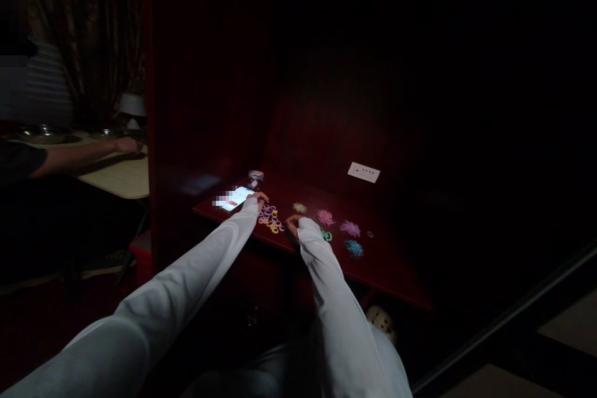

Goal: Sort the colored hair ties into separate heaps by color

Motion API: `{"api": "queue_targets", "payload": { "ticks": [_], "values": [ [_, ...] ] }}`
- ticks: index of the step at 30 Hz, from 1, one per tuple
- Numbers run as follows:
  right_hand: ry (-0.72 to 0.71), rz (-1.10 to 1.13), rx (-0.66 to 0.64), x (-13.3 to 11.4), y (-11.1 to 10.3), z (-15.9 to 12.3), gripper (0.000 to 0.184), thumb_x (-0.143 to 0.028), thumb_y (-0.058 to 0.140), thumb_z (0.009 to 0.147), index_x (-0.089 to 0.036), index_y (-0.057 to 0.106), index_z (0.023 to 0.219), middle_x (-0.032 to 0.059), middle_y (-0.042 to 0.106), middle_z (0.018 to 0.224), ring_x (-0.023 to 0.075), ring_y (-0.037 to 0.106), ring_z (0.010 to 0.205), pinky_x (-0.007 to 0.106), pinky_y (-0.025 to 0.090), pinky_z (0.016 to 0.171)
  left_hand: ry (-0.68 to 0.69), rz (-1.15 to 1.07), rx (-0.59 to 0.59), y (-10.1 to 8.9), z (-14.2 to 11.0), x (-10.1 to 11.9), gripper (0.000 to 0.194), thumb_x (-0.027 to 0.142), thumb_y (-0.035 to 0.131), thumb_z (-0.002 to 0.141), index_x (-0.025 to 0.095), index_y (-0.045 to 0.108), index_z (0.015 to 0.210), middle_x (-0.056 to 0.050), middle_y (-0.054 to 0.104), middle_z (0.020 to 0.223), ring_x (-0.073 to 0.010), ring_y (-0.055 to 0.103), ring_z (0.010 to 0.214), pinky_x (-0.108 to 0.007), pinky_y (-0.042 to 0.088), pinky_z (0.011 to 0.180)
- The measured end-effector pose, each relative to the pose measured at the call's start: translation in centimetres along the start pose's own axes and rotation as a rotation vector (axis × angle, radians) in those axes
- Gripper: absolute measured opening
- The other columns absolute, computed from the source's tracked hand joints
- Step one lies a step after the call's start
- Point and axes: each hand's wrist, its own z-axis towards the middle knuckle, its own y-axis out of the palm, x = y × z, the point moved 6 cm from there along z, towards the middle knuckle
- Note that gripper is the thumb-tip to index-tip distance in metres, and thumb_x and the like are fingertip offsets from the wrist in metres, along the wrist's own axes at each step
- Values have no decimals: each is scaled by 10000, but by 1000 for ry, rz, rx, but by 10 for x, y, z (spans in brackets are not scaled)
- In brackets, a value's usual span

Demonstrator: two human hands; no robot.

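Observation:
My left hand (260, 199) rests at the edge of a pile of coloured ring-shaped bands (270, 219) in pink, purple and yellow, its fingers apart and slightly bent. To the right of that pile is my right hand (293, 224), fingers curled together; what they hold, if anything, is too small and dark to make out. Partly behind my right wrist lie green rings (327, 234). Farther right are small heaps of thin bands: cream (300, 207), pink (325, 217), lilac (350, 228) and blue (354, 248).
A lit phone (237, 198) lies left of my left hand, with a lidded jar (255, 179) behind it. One loose ring (370, 234) sits at the right. A white socket plate (364, 172) is behind the dark red table. Left, beyond a partition, another person's arm (88, 155) reaches over a pale table.

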Motion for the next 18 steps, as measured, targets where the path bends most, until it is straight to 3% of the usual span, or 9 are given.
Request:
{"api": "queue_targets", "payload": {
  "ticks": [4,9,18],
  "values": [
    [8,9,0,-3,-2,-2,303,-378,586,976,-277,815,1146,12,791,932,173,670,821,241,471,737,-11,94,1,4,-2,-1,140,112,657,703,243,609,692,-51,695,809,-294,646,1024,-460,485,1086],
    [-20,58,36,-1,1,-3,260,-364,583,974,-295,815,1069,0,797,908,166,689,829,230,482,722,-27,259,-21,10,-4,-2,214,112,769,676,226,588,673,-49,639,796,-308,627,1029,-449,489,1003],
    [13,28,16,-2,-2,-3,282,-345,583,978,-274,818,1116,27,802,962,189,689,871,259,503,794,-67,327,-28,10,-3,-7,258,141,730,756,229,546,597,-38,568,757,-295,585,961,-407,483,904]
  ]
}}
